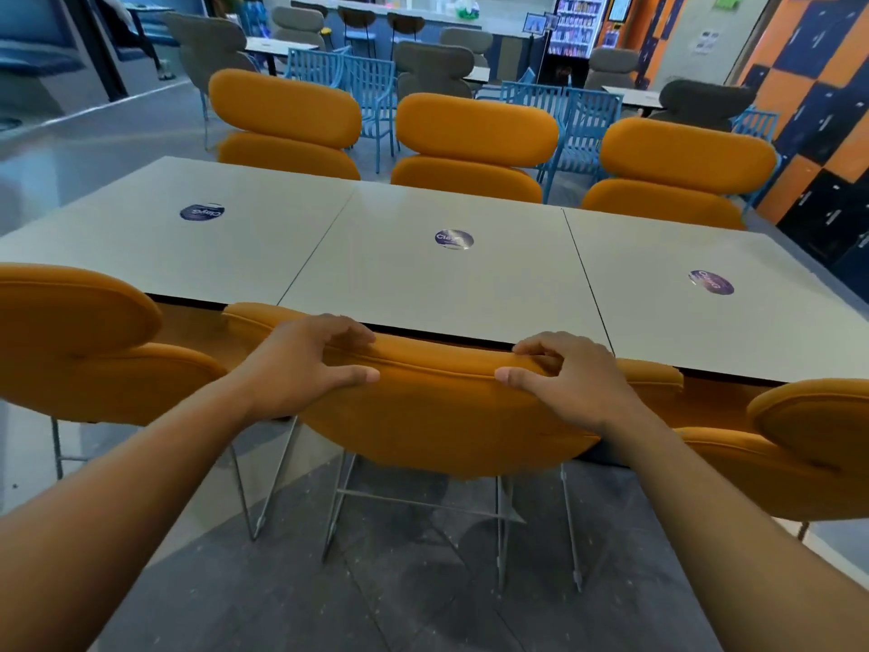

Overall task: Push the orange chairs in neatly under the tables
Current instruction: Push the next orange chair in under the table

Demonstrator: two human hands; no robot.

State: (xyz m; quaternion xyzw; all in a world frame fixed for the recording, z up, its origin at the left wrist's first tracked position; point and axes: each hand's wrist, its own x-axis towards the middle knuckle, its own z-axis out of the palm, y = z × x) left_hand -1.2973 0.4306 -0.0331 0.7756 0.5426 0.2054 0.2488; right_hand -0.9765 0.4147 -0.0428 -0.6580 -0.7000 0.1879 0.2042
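Observation:
An orange padded chair (437,416) stands in front of me with its backrest top against the near edge of the white tables (423,284). My left hand (305,360) grips the top of the backrest on the left, and my right hand (564,374) grips it on the right. Another orange chair (80,341) sits to its left and one more orange chair (809,440) to its right, both close to the table edge. Three orange chairs stand along the far side: a left one (287,120), a middle one (475,143) and a right one (682,171).
Three white tabletops are joined in a row, each with a round purple sticker (454,239). Blue metal chairs (367,82) and grey padded chairs (432,68) stand behind. An orange and dark blue locker wall (818,115) runs along the right. Dark tiled floor (376,581) lies beneath me.

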